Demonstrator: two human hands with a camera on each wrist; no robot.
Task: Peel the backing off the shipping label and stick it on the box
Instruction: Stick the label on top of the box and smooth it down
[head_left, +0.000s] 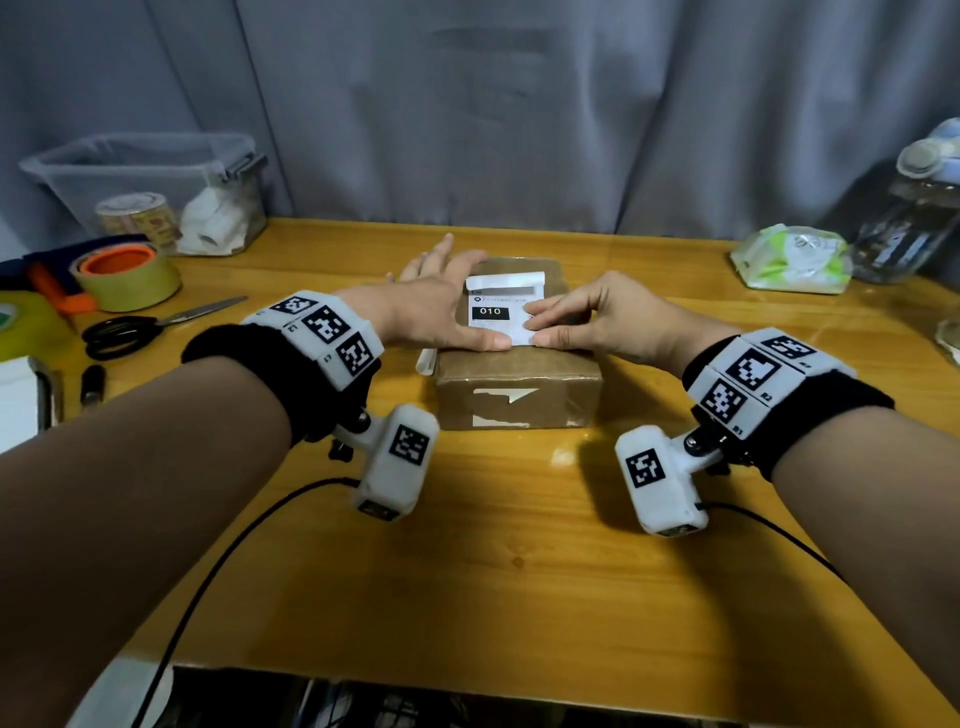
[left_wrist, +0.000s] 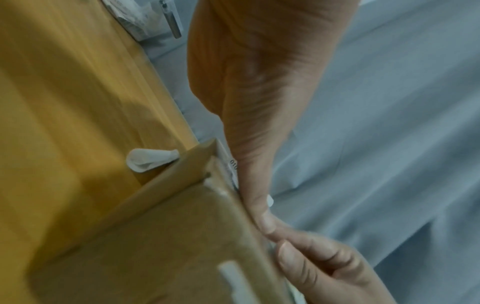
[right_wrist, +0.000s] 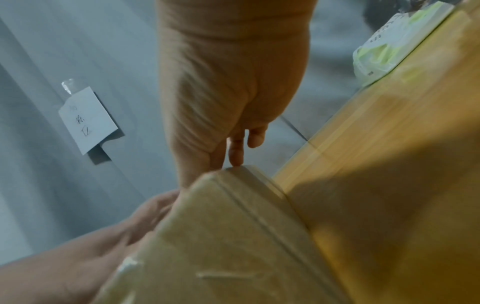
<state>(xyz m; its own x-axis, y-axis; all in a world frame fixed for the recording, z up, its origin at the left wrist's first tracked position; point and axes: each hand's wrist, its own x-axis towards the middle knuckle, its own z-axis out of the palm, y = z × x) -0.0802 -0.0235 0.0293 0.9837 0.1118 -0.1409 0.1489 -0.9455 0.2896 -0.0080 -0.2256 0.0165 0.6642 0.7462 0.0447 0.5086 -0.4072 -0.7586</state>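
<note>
- Centrally, a cardboard box (head_left: 519, 364) sits on the worktop (head_left: 519, 545).
- Left hand (head_left: 441, 306), fingers spread, presses the label (head_left: 501, 309) onto it.
- Right hand (head_left: 587, 317) pinches the label's near corner.

Home packing desk — tape roll (head_left: 127, 278), scissors (head_left: 150, 326), curtain (head_left: 519, 104)

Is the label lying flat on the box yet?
Not fully: the label lies on the box, but its far edge curls up; both thumbs press its near edge.
</note>
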